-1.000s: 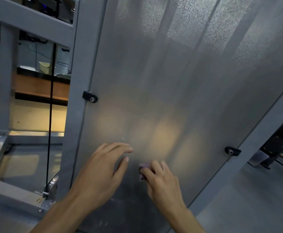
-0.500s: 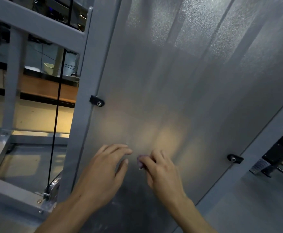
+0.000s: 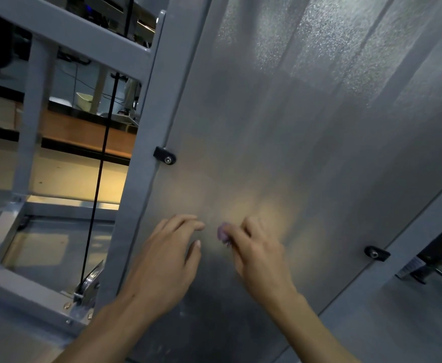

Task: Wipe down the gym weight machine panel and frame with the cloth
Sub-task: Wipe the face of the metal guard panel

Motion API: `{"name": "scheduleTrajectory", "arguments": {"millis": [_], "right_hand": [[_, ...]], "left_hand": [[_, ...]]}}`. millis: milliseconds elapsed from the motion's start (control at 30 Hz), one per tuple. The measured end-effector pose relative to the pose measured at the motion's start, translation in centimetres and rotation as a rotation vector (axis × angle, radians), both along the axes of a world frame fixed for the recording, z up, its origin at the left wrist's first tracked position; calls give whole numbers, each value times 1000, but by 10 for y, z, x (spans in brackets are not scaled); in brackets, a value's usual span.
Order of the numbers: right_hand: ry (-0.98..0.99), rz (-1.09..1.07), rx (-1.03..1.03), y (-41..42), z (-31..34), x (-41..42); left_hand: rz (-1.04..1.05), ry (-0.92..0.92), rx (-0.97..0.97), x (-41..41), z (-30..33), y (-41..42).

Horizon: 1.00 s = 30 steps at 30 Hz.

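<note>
The cloth, small and purple, is pinched in the right hand against the panel, at 3 o'clock from the relaxed left hand. A label at right seems unreadable.

Most of the cloth is hidden under the right hand; only a small purple bit pokes out at centre. Both forearms run off the bottom edge. The panel is cut off at the top and right.
</note>
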State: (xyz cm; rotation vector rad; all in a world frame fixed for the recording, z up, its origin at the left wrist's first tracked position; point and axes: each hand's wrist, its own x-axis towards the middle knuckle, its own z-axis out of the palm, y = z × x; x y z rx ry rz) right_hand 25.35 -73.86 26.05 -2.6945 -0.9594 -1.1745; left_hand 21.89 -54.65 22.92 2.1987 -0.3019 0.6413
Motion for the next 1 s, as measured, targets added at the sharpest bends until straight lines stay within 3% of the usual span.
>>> {"name": "scheduleTrajectory", "arguments": {"millis": [100, 167, 300, 400, 600, 700, 900, 1000], "right_hand": [[134, -6, -144, -2, -22, -3], [110, 21, -145, -2, -9, 1], [-123, 8, 61, 9, 64, 11], [-188, -30, 211, 19, 89, 16], [34, 59, -107, 24, -5, 9], [91, 65, -184, 23, -12, 12], [-146, 35, 106, 33, 83, 23], [-175, 19, 147, 39, 80, 24]], "left_hand": [[-2, 11, -4, -1, 0, 1], [-2, 20, -2, -1, 1, 3], [15, 36, -13, 0, 2, 5], [39, 60, -21, -1, 1, 9], [90, 135, -25, -2, 2, 19], [100, 156, -30, -1, 0, 22], [104, 191, -18, 2, -1, 24], [112, 191, -30, 3, -1, 25]]}}
